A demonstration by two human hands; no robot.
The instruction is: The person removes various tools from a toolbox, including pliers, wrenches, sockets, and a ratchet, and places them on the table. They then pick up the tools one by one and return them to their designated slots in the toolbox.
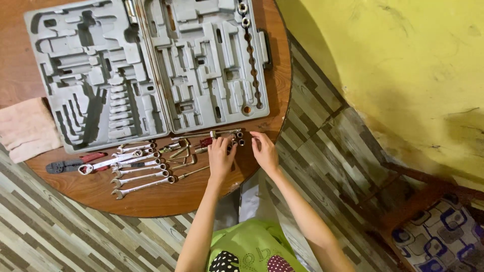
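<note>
Head view: both hands meet over small silver metal sockets point(238, 138) on the round wooden bench point(151, 199). Left hand point(220, 157) fingers curl onto them; right hand point(264, 150) fingers rest loosely curled, grip unclear. Open grey moulded tool case point(146, 65) lies above, chrome spanners point(141, 171) rowed leftward.

One package is in view: an open grey plastic tool case point(151, 70) lying flat on the round wooden table point(151, 199), at its far side. It has two rectangular halves, side by side, each with moulded recesses, most of them empty. No labels, signs or screens can be seen.
</note>
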